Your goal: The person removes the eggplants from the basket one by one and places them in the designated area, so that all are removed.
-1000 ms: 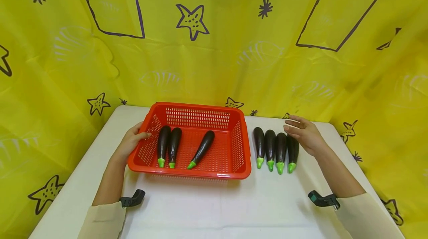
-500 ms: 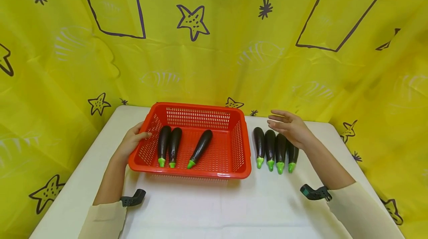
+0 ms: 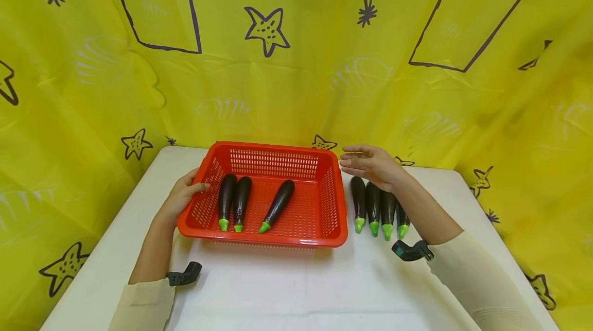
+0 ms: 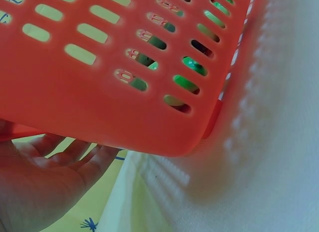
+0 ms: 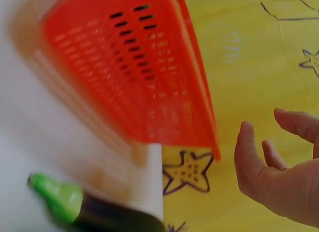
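Note:
A red plastic basket [image 3: 287, 240] with slotted walls sits on the table, holding three dark eggplants [image 3: 277, 207] with green stem ends. My left hand [image 3: 179, 196] grips its left rim, thumb over the edge; the left wrist view shows the fingers [image 4: 89, 165] under the rim beside the slotted wall. My right hand [image 3: 372, 166] hovers with loosely bent fingers, holding nothing, just right of the basket's back right corner. Below it several more eggplants [image 3: 358, 199] lie side by side, their upper ends partly hidden by the hand and forearm.
A white cloth [image 3: 296, 290] covers the table. Yellow curtains [image 3: 296, 89] with drawn starfish and fish hang close behind the table and along both sides. Each wrist wears a black camera mount, one on the left [image 3: 185, 274] and one on the right [image 3: 412, 251].
My right hand has moved left across the row of eggplants to beside the basket's right rim. My left hand and the basket have stayed in place.

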`<action>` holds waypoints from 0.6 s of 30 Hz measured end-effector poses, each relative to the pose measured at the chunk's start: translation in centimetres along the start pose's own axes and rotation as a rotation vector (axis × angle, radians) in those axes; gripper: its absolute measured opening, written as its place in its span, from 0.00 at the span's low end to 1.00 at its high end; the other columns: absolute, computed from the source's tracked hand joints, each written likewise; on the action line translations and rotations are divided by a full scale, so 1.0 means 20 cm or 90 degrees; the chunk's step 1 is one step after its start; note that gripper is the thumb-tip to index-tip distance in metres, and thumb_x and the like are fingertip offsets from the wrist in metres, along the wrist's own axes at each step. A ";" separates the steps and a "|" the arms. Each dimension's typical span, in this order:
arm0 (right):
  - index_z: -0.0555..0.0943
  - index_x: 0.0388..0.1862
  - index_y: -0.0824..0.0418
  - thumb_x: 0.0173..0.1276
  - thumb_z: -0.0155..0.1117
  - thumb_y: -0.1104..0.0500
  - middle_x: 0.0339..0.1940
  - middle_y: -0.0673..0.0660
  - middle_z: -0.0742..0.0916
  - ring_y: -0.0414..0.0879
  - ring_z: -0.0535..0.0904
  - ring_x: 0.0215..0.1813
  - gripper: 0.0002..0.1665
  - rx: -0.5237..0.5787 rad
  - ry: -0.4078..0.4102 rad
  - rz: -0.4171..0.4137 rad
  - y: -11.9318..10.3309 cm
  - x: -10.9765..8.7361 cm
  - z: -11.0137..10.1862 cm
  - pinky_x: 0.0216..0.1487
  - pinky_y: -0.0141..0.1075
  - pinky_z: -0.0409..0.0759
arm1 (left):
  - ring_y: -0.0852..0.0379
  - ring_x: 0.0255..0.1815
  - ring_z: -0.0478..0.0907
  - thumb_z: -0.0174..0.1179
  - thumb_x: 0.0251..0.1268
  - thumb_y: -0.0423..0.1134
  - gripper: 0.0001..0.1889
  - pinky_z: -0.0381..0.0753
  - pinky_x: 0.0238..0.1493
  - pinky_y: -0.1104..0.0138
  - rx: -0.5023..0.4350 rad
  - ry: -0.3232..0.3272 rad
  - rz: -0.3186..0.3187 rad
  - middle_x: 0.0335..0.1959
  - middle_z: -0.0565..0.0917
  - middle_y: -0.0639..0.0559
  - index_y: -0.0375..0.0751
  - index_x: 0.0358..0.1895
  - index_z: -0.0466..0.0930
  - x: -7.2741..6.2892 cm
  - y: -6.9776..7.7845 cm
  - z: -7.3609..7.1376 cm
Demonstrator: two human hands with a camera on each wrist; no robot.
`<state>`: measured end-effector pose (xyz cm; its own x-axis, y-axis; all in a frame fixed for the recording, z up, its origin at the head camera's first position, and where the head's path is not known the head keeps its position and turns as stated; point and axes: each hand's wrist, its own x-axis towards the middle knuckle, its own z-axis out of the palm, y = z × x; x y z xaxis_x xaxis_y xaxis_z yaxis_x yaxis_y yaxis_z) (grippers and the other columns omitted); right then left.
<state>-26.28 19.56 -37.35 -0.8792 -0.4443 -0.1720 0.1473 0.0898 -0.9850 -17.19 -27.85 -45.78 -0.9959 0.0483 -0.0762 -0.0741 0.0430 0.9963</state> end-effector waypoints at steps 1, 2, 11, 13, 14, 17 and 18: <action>0.63 0.77 0.74 0.79 0.58 0.69 0.69 0.72 0.74 0.56 0.83 0.61 0.31 0.001 -0.009 0.000 -0.01 0.01 0.02 0.67 0.49 0.77 | 0.59 0.46 0.83 0.51 0.76 0.31 0.33 0.87 0.47 0.64 -0.001 0.001 0.000 0.59 0.79 0.41 0.30 0.81 0.56 0.00 0.00 0.00; 0.63 0.76 0.75 0.79 0.57 0.69 0.67 0.72 0.75 0.57 0.83 0.61 0.31 -0.001 -0.018 0.000 -0.02 0.02 0.03 0.67 0.49 0.77 | 0.59 0.47 0.83 0.51 0.76 0.31 0.33 0.87 0.47 0.64 -0.003 0.001 0.000 0.58 0.79 0.41 0.30 0.81 0.56 0.00 0.00 0.00; 0.59 0.79 0.77 0.80 0.54 0.70 0.70 0.71 0.73 0.50 0.85 0.54 0.32 -0.001 -0.053 0.056 -0.09 0.12 0.15 0.70 0.52 0.74 | 0.58 0.46 0.84 0.51 0.76 0.30 0.32 0.88 0.46 0.63 -0.020 -0.001 0.008 0.56 0.80 0.43 0.29 0.80 0.57 0.00 0.00 0.01; 0.59 0.79 0.78 0.80 0.54 0.70 0.72 0.74 0.70 0.49 0.85 0.53 0.33 0.004 -0.056 0.073 -0.10 0.14 0.17 0.70 0.53 0.73 | 0.58 0.46 0.84 0.51 0.76 0.30 0.32 0.88 0.46 0.63 -0.019 -0.003 0.010 0.55 0.80 0.44 0.28 0.80 0.57 0.00 0.00 0.01; 0.59 0.79 0.78 0.81 0.54 0.70 0.72 0.75 0.70 0.50 0.85 0.53 0.33 0.006 -0.057 0.078 -0.11 0.15 0.19 0.70 0.53 0.73 | 0.58 0.46 0.84 0.51 0.76 0.30 0.32 0.88 0.46 0.63 -0.018 -0.002 0.011 0.55 0.80 0.44 0.28 0.80 0.57 0.00 0.00 0.00; 0.60 0.78 0.78 0.80 0.53 0.71 0.68 0.74 0.73 0.55 0.84 0.57 0.31 0.004 -0.060 0.087 -0.12 0.17 0.23 0.70 0.53 0.74 | 0.58 0.46 0.83 0.50 0.76 0.30 0.32 0.88 0.46 0.62 -0.016 0.000 0.008 0.55 0.80 0.44 0.29 0.80 0.57 -0.01 0.00 0.00; 0.61 0.78 0.78 0.80 0.53 0.71 0.66 0.72 0.74 0.58 0.83 0.59 0.31 -0.002 -0.063 0.088 -0.12 0.18 0.24 0.70 0.53 0.74 | 0.58 0.46 0.83 0.50 0.76 0.30 0.32 0.88 0.46 0.62 -0.014 0.000 0.007 0.55 0.79 0.43 0.29 0.80 0.57 -0.01 0.00 0.00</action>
<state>-27.61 13.39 -35.67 -0.8020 -0.5128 -0.3064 0.2625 0.1581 -0.9519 -17.04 -27.88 -45.75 -0.9967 0.0484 -0.0645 -0.0636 0.0204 0.9978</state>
